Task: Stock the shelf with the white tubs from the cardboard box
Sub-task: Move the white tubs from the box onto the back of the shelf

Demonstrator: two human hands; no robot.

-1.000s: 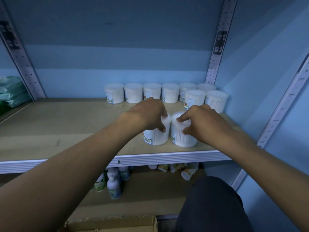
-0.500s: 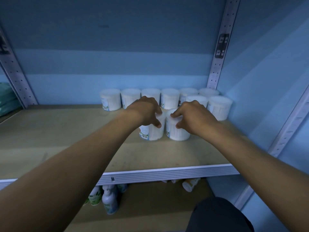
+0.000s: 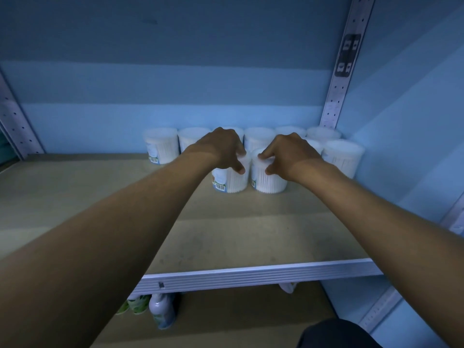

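Two white tubs stand side by side on the wooden shelf (image 3: 226, 237), a little in front of the back row. My left hand (image 3: 221, 149) grips the top of the left tub (image 3: 229, 180), which shows a barcode label. My right hand (image 3: 283, 154) grips the top of the right tub (image 3: 270, 182). Behind them a row of white tubs (image 3: 162, 145) lines the back wall, partly hidden by my hands. One more tub (image 3: 342, 156) stands in front of the row at the right wall. The cardboard box is out of view.
Perforated metal uprights stand at the back right (image 3: 339, 79) and at the left (image 3: 15, 121). A blue side wall closes the shelf on the right. The shelf's metal front rail (image 3: 251, 275) runs below my arms. Bottles (image 3: 160, 310) stand on the lower shelf.
Both hands have pushed the two tubs deeper into the shelf, away from the front edge and close to the back row. The view has tilted up, and the cardboard box has left the frame.
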